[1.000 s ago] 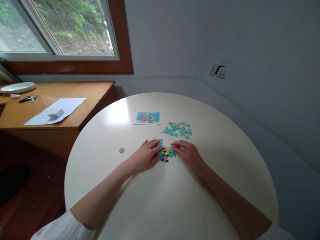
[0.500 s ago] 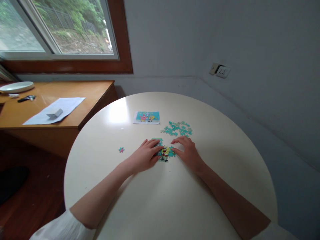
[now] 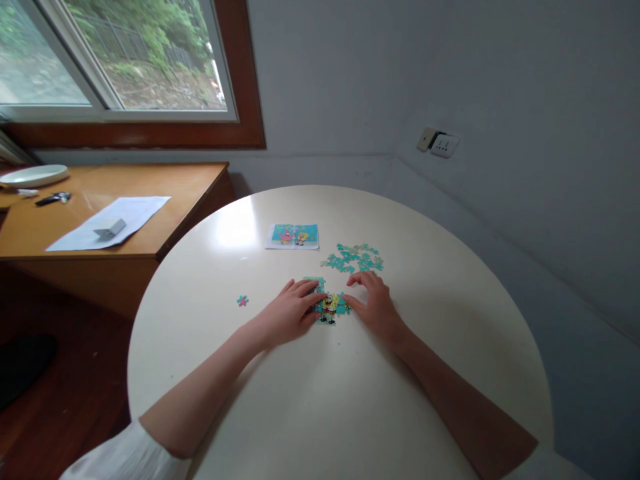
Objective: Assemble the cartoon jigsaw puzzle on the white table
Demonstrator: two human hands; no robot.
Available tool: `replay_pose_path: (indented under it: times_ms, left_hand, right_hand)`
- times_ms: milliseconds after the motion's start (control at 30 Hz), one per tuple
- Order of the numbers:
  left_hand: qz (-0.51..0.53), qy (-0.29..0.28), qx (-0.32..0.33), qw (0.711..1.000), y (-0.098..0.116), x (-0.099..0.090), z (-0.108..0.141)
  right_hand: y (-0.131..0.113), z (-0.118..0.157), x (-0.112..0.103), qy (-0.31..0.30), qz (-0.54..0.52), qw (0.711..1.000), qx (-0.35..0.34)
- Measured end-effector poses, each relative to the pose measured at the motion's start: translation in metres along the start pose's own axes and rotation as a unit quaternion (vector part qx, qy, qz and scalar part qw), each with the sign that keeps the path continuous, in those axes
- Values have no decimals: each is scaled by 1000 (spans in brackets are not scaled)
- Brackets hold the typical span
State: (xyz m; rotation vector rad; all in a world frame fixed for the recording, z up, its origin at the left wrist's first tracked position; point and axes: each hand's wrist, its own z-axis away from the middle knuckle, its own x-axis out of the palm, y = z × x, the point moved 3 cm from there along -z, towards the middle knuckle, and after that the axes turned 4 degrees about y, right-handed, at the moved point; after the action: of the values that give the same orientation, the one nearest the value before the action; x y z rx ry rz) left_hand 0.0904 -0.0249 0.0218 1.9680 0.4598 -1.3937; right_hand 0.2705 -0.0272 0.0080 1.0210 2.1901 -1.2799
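Observation:
A partly joined puzzle [image 3: 330, 304] with a yellow cartoon figure lies flat on the round white table [image 3: 300, 400]. My left hand [image 3: 293, 309] rests over its left side, fingers apart and fingertips on the pieces. At its right edge, my right hand [image 3: 374, 303] touches the pieces with the thumb; the other fingers are curled, with a gap to the thumb and nothing visible between. Loose turquoise pieces [image 3: 355, 257] are spread just beyond my right hand. One pink and turquoise piece [image 3: 243, 301] lies apart, left of my left hand.
Behind the puzzle lies a picture card [image 3: 294, 236] showing cartoon figures. A wooden desk [image 3: 200, 193] at the left holds a white paper [image 3: 140, 207], a small grey block [image 3: 110, 229], keys [image 3: 54, 199] and a white plate [image 3: 35, 175].
The fingers of my right hand have curled slightly inward at the puzzle's right edge. My left hand has stayed in place on the puzzle.

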Motion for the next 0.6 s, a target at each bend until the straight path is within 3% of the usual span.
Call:
replay_pose_path:
  times_ms: [133, 333, 600]
  left_hand:
    - [-3, 10, 2, 1000, -3, 2, 0]
    - [8, 35, -17, 999, -3, 1, -1]
    - [10, 119, -119, 986, -12, -11, 1]
  right_hand:
    - [-6, -1, -4, 12, -43, 999, -7]
    - [-14, 3, -7, -33, 3, 999, -21]
    - [-14, 7, -5, -81, 16, 995, -56]
